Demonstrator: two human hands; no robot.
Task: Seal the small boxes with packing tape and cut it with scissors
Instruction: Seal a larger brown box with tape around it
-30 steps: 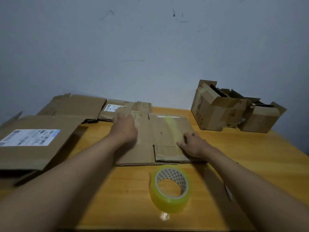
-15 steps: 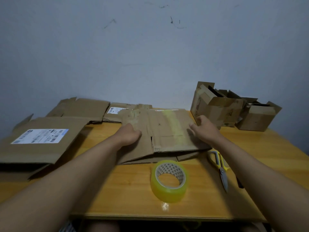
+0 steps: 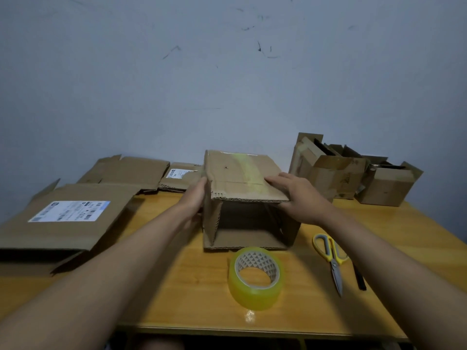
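Observation:
A small brown cardboard box (image 3: 240, 178) stands opened into a square tube at the table's middle, its open end facing me. My left hand (image 3: 195, 198) grips its left wall, thumb side near the top corner. My right hand (image 3: 298, 195) holds the right top edge, fingers lying over the upper panel. A roll of yellowish clear packing tape (image 3: 255, 279) lies flat just in front of the box. Yellow-handled scissors (image 3: 331, 258) lie to the right of the tape, blades pointing toward me.
Flattened cartons lie at the left: a large one with a white label (image 3: 63, 218) and others behind (image 3: 131, 170). Assembled small boxes (image 3: 336, 175) stand at the back right by the wall. A dark thin object (image 3: 358, 276) lies beside the scissors. The wooden table's (image 3: 177, 294) front edge is near.
The flat carton has been lifted and pushed open into an upright box shape. Both hands moved up onto its sides.

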